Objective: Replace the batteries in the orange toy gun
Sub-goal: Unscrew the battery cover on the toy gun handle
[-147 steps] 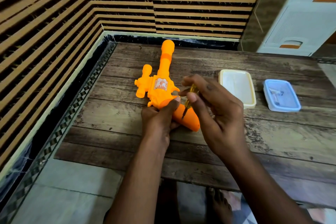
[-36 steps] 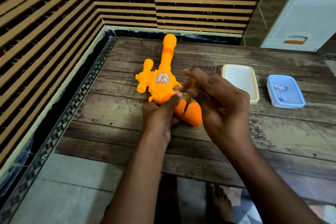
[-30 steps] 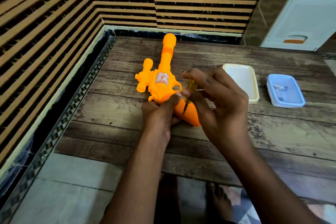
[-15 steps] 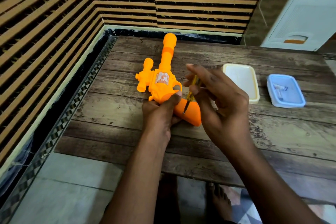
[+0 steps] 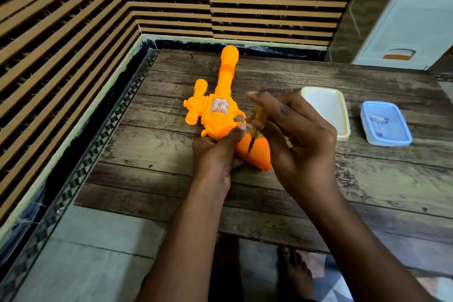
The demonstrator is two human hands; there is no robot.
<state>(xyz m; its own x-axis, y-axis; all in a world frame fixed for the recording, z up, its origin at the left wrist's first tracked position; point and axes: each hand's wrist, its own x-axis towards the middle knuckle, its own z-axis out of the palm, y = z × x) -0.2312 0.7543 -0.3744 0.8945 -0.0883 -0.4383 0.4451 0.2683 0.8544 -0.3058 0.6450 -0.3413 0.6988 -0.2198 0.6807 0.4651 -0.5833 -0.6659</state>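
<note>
The orange toy gun point(image 5: 219, 108) lies on its side on the wooden table point(image 5: 159, 149), barrel pointing away towards the striped wall. My left hand point(image 5: 217, 154) grips the gun where the body meets the handle, thumb on top. My right hand point(image 5: 294, 137) pinches a small yellow-handled screwdriver point(image 5: 256, 125) between thumb and fingers. Its dark tip stands on the orange handle point(image 5: 257, 154), which juts out between my two hands. No batteries show anywhere.
A cream rectangular box point(image 5: 326, 111) lies upside down just right of my right hand. Farther right sits a blue-lidded clear box point(image 5: 386, 122) with small items inside. Striped walls close the table's left and far sides. A white cabinet point(image 5: 411, 22) stands at back right.
My right fingers keep shifting round the screwdriver handle, twisting it while the tip stays on the gun's handle. The gun and my left hand have held still.
</note>
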